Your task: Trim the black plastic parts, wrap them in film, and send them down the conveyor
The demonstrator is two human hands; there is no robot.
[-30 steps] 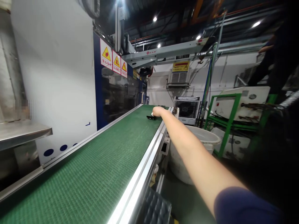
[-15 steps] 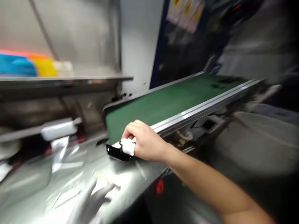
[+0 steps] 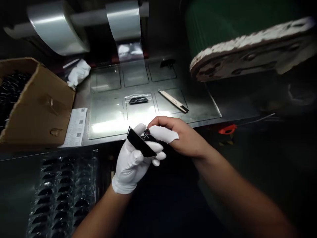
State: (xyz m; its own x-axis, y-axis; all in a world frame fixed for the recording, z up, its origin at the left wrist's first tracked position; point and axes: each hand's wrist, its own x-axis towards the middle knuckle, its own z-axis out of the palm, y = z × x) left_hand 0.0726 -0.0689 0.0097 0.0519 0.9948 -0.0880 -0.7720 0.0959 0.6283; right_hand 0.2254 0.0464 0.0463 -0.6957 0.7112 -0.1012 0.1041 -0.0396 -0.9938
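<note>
My left hand (image 3: 135,162), in a white glove, is closed around a glossy black plastic part (image 3: 141,144) with a flat face and a small ring-like clip at its back. My right hand (image 3: 182,137) is bare except for a white cover on the thumb. Its thumb and forefinger pinch the part at the ring end. Beyond the hands, on the metal worktop (image 3: 109,127), another black part lies in a clear plastic bag (image 3: 138,99). To the right of that bag rests a pale, dark-tipped tool (image 3: 173,100), perhaps tweezers.
A cardboard box (image 3: 49,102) of black parts stands at left, with printed sheets (image 3: 75,127) beside it. Film rolls (image 3: 58,28) hang behind. The green conveyor's end (image 3: 237,49) juts in at upper right. Trays of black parts (image 3: 61,198) sit lower left. A red-handled tool (image 3: 227,129) is at right.
My view has turned down from the conveyor to the worktop. The right hand has brought the black part from the conveyor's end to the left hand, which now holds it too.
</note>
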